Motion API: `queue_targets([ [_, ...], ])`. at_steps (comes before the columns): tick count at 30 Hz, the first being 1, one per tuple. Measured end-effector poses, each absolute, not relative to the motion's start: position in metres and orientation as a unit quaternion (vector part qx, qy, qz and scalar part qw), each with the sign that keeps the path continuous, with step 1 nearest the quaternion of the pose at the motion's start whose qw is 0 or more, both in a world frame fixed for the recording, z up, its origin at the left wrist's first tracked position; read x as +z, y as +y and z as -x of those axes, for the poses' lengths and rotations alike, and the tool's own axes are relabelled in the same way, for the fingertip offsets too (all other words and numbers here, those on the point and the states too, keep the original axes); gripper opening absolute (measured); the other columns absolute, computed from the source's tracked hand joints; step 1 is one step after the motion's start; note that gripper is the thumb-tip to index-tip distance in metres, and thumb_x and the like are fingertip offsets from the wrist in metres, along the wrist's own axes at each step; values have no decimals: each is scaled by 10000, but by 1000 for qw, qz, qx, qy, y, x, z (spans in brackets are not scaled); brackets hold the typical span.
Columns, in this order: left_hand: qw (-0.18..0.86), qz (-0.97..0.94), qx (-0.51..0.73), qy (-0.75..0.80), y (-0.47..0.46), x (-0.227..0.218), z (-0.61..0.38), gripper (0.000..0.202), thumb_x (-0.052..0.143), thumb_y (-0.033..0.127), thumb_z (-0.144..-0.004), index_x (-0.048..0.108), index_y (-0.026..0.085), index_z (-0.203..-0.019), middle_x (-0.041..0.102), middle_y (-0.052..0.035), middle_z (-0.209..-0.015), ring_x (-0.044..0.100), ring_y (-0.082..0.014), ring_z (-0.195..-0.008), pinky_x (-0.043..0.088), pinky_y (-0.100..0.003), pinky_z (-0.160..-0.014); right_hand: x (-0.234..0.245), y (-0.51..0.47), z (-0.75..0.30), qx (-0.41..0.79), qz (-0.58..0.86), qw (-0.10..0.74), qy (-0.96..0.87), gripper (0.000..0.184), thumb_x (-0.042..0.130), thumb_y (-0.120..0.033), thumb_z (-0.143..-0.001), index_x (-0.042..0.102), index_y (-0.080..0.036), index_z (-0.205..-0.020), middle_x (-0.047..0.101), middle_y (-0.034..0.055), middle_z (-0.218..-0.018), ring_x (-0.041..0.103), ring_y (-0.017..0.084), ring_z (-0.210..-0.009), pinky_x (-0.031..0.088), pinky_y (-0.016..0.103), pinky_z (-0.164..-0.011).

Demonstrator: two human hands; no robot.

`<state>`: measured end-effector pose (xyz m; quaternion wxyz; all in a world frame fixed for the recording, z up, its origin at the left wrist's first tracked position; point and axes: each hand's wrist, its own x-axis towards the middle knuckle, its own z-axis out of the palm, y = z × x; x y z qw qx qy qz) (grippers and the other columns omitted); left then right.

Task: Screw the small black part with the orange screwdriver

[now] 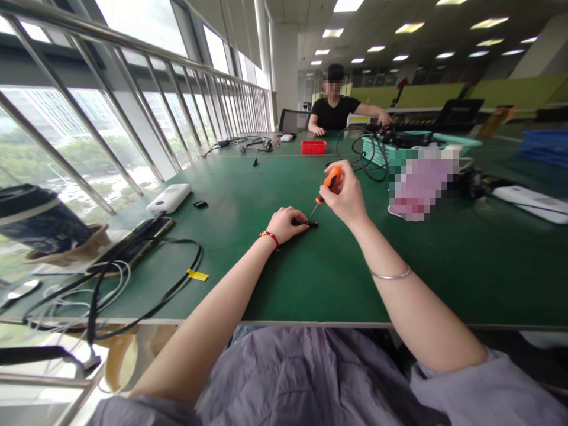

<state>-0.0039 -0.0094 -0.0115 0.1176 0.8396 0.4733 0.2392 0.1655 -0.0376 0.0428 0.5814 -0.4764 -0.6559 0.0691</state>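
My right hand (346,194) is closed around the orange and black handle of a screwdriver (333,175). Its thin metal shaft slants down to the left, and the tip meets or nearly meets a small black part (313,224) on the green table. With closed fingers, my left hand (287,223) holds that black part against the tabletop; much of the part is hidden under the fingers. What exactly the part is, I cannot make out.
On the left lie a white power bank (169,198), a small black piece (200,203), a phone (142,242), cables and a cup (42,222). Ahead are a red tray (313,147) and a teal basket (375,151) with cables. A person (335,112) sits across the table (284,284).
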Motion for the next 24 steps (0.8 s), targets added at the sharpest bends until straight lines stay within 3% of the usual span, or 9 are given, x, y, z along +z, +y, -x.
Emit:
queue_targets([
  [6,116,-841,239,471,-9,-12,4,183,664,354,-758,704,215,-870,677,-24,-910,577,-211,-916,426,-369,-917,45,-39,-163,47,504,572,-645,266,571,-488,-748,522,-238,-823,521,-27,-640,521,153,-603,418,285,-619],
  [11,118,-839,237,476,-10,-11,3,163,666,349,-752,694,213,-837,674,-26,-912,577,-213,-913,432,-367,-905,43,-34,-163,73,479,574,-660,189,580,-383,-726,534,-232,-830,550,-23,-681,529,146,-610,416,278,-592],
  [16,116,-839,239,475,-10,-11,3,172,666,352,-751,693,208,-841,673,-28,-910,578,-214,-909,434,-367,-900,37,-31,-163,97,464,579,-664,283,574,-372,-742,492,-244,-981,589,-5,-771,565,161,-623,442,306,-592],
  [21,115,-842,241,468,-9,-11,4,173,661,351,-755,695,210,-849,680,-22,-906,581,-211,-913,422,-377,-928,39,-34,-161,47,493,565,-660,288,587,-485,-752,525,-246,-898,571,-9,-706,541,173,-613,439,310,-624],
  [24,113,-843,240,469,-9,-13,4,170,655,353,-758,694,213,-847,678,-21,-908,583,-209,-914,423,-378,-932,41,-35,-160,44,487,562,-667,236,575,-462,-760,550,-240,-835,575,-10,-689,538,170,-623,445,302,-647],
])
